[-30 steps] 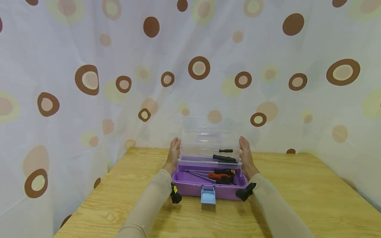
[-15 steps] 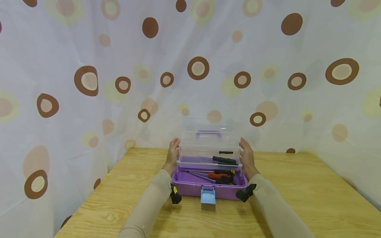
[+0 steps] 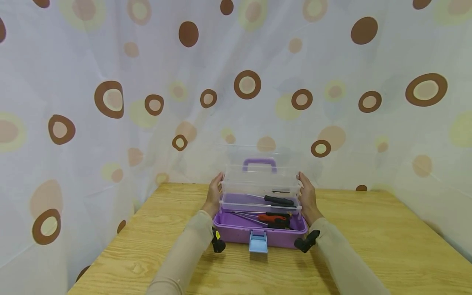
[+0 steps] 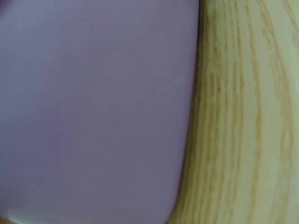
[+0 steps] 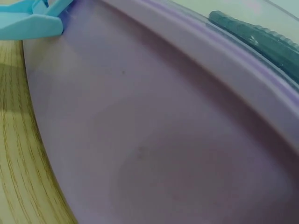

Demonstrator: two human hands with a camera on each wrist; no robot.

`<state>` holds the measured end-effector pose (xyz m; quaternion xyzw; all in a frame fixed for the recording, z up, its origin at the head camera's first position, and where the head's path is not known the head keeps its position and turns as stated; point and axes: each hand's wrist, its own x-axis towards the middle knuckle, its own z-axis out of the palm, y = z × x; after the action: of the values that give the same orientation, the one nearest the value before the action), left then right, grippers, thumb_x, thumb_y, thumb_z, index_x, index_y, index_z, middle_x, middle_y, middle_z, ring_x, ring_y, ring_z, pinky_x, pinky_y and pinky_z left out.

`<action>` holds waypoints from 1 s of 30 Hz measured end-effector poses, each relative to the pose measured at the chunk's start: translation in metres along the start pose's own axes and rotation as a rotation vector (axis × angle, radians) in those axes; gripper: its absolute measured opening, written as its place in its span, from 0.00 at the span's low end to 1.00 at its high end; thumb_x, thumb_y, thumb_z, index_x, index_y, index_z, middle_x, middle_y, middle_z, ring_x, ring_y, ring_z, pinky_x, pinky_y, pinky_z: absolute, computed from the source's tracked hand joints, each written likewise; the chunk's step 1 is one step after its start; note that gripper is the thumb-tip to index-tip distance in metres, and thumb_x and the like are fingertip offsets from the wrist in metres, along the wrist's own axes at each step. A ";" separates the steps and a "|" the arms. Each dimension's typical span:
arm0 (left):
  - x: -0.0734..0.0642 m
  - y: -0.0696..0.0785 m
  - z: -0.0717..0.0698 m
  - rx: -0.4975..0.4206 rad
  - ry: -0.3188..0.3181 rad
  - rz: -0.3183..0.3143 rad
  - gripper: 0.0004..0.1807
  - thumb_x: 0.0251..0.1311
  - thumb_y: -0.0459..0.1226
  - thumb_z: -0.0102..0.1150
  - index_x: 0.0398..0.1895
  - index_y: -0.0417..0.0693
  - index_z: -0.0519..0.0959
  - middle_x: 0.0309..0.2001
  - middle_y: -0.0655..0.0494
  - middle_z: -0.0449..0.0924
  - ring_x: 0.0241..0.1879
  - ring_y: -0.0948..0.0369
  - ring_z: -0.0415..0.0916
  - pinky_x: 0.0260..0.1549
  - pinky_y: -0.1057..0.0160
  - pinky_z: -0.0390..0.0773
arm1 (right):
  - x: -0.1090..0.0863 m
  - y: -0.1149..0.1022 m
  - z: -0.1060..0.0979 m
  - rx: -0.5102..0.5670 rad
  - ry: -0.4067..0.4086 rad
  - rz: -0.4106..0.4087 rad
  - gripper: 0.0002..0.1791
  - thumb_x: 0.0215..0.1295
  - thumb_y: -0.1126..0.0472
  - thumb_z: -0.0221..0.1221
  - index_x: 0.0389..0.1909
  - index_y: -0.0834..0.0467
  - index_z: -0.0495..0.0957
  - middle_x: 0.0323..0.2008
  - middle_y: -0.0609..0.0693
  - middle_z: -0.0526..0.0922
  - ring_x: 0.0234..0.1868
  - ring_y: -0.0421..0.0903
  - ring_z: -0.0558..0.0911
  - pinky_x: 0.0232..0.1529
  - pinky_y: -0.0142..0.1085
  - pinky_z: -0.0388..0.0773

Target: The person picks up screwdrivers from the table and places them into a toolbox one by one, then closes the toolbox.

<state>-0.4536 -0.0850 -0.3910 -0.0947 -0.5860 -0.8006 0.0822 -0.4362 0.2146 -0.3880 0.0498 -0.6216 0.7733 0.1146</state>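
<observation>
A purple toolbox (image 3: 239, 234) stands on the table with its light blue latch (image 3: 258, 242) hanging down in front. Above its base are raised clear trays (image 3: 239, 187), and behind them the clear lid with a purple handle (image 3: 259, 160) stands up. My left hand (image 3: 214, 194) lies along the left side of the trays, and my right hand (image 3: 307, 196) along the right side, fingers pointing up and away. Black-handled screwdrivers (image 3: 279, 200) lie in the trays. In the base is a red-and-black-handled screwdriver (image 3: 271, 218) among others. Neither wrist view shows fingers clearly.
The wooden table (image 3: 368, 237) extends to both sides of the toolbox. A curtain with brown circles (image 3: 247, 84) hangs behind and to the left. Black wrist devices (image 3: 307, 241) sit close to the toolbox's front corners.
The clear trays have sunk slightly toward the base. The lid's purple handle has come into view above them. Both hands stay beside the trays, almost unmoved.
</observation>
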 end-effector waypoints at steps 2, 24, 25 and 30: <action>0.000 0.000 0.002 -0.030 0.015 0.001 0.26 0.77 0.49 0.42 0.61 0.36 0.67 0.71 0.35 0.58 0.74 0.40 0.54 0.71 0.42 0.55 | -0.001 0.000 -0.001 -0.013 -0.002 -0.012 0.36 0.83 0.42 0.37 0.83 0.56 0.49 0.79 0.57 0.54 0.77 0.54 0.57 0.55 0.32 0.71; 0.000 0.000 -0.003 0.057 0.171 0.107 0.28 0.76 0.48 0.47 0.57 0.30 0.79 0.48 0.48 0.81 0.52 0.53 0.77 0.62 0.47 0.68 | 0.004 0.001 0.002 0.105 0.191 -0.090 0.27 0.81 0.53 0.49 0.65 0.72 0.74 0.49 0.48 0.82 0.45 0.37 0.84 0.47 0.28 0.80; 0.000 0.000 -0.003 0.070 0.181 0.110 0.28 0.76 0.48 0.47 0.57 0.30 0.80 0.47 0.48 0.82 0.52 0.52 0.77 0.61 0.47 0.68 | 0.004 0.001 0.002 0.118 0.200 -0.092 0.27 0.81 0.53 0.50 0.65 0.72 0.74 0.48 0.48 0.83 0.45 0.37 0.85 0.47 0.28 0.80; -0.002 0.002 -0.003 0.122 0.229 0.097 0.31 0.75 0.52 0.48 0.57 0.32 0.82 0.47 0.47 0.84 0.51 0.49 0.78 0.59 0.48 0.66 | 0.003 0.002 0.003 0.069 0.278 -0.101 0.30 0.78 0.47 0.55 0.61 0.70 0.79 0.50 0.50 0.86 0.47 0.40 0.85 0.48 0.28 0.80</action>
<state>-0.4512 -0.0882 -0.3909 -0.0256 -0.6150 -0.7642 0.1928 -0.4396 0.2119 -0.3887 -0.0228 -0.5694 0.7870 0.2364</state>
